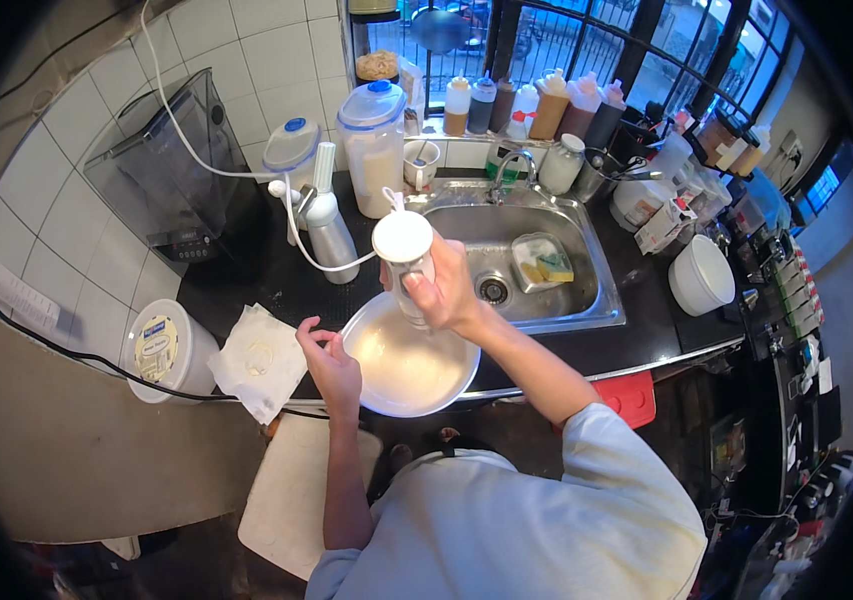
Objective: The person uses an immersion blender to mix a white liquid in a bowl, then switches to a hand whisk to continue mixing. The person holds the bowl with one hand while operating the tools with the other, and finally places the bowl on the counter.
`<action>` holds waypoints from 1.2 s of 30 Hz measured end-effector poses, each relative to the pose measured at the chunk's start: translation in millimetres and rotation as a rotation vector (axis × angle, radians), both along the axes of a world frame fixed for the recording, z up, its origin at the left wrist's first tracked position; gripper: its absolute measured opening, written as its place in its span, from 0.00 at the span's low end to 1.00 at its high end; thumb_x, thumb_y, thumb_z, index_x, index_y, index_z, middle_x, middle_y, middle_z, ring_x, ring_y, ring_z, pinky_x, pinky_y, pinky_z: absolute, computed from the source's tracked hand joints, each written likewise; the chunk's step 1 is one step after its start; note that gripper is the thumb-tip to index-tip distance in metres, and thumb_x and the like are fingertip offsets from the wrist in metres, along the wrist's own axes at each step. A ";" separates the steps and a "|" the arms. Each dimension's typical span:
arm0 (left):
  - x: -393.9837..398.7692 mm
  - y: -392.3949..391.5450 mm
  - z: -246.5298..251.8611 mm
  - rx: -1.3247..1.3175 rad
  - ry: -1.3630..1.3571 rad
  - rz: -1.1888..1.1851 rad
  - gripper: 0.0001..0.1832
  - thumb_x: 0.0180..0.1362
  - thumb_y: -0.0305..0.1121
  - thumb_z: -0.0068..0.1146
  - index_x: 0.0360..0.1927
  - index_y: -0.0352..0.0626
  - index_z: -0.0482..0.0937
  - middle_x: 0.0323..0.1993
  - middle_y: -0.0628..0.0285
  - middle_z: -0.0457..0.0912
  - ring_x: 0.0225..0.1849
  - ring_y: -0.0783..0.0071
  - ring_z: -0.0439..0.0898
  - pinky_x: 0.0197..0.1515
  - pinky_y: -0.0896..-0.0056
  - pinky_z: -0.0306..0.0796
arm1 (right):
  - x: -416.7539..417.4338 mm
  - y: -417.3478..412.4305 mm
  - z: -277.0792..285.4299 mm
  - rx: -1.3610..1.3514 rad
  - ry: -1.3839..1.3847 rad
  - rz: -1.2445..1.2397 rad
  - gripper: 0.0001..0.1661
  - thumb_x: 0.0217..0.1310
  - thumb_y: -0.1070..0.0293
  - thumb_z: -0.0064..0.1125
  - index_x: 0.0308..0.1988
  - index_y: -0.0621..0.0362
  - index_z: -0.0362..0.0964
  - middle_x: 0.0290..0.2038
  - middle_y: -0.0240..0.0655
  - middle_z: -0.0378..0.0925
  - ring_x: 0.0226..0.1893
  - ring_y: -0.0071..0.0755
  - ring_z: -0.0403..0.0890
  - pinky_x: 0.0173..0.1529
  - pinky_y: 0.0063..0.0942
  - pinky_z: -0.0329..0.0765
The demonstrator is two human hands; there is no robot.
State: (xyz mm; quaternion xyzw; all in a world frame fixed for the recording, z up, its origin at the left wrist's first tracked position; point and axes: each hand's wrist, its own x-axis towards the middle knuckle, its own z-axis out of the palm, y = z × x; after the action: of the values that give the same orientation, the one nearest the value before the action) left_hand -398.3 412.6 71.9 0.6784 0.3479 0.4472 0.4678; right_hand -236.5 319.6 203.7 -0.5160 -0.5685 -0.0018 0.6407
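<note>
My right hand (441, 281) is closed around a white corded hand blender (402, 238), held upright over a large white bowl (467, 379). The blender's lower end is hidden by my hand and the bowl. A pale, cream-coloured liquid (407, 367) lies in the bowl. At the bowl's left rim is my left hand (332, 360), its fingers bent and thumb near the fingertips; whether it touches the rim or pinches something small cannot be told. Left of that hand, a white paper sheet (265, 360) with a pale smear lies on the black counter (276, 285).
A steel sink (464, 225) holds a container with a sponge (554, 268). A metal cream whipper (332, 240) and a tall lidded container (371, 150) stand behind the bowl. A white tub (205, 360) is at left, another (700, 276) at right. The blender's cord (299, 244) loops leftward.
</note>
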 end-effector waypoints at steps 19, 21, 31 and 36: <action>2.0 2.6 -8.7 0.018 -0.039 0.045 0.27 0.61 0.13 0.47 0.64 0.39 0.62 0.40 0.54 0.72 0.39 0.64 0.77 0.45 0.66 0.74 | -1.9 -16.9 40.9 0.024 0.385 0.087 0.17 0.63 0.65 0.66 0.43 0.64 0.68 0.28 0.35 0.78 0.25 0.27 0.81 0.32 0.25 0.79; 0.9 2.2 -7.7 0.008 -0.031 0.034 0.27 0.62 0.13 0.46 0.64 0.41 0.61 0.39 0.57 0.71 0.40 0.68 0.79 0.46 0.68 0.74 | -0.4 -18.1 50.0 0.062 0.409 0.046 0.14 0.65 0.64 0.63 0.39 0.64 0.70 0.27 0.36 0.78 0.23 0.29 0.82 0.31 0.26 0.79; -1.0 3.2 -6.3 -0.004 -0.069 0.006 0.30 0.63 0.12 0.46 0.68 0.42 0.59 0.41 0.57 0.72 0.41 0.70 0.81 0.46 0.71 0.75 | 36.7 -17.8 86.4 0.174 0.570 0.111 0.16 0.67 0.59 0.59 0.38 0.62 0.69 0.27 0.38 0.77 0.22 0.32 0.82 0.27 0.29 0.80; -0.8 0.2 -2.5 0.002 -0.063 0.024 0.31 0.62 0.11 0.46 0.68 0.42 0.60 0.42 0.57 0.71 0.43 0.70 0.80 0.46 0.71 0.76 | 50.7 -13.7 76.4 0.089 0.384 -0.072 0.19 0.66 0.57 0.61 0.39 0.62 0.67 0.29 0.38 0.76 0.23 0.33 0.81 0.28 0.31 0.80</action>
State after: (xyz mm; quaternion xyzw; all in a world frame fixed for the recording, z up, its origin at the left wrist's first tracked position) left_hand -399.1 412.8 69.4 0.6601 0.3409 0.4742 0.4725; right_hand -185.8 305.9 280.1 -0.4983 -0.4164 0.0485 0.7589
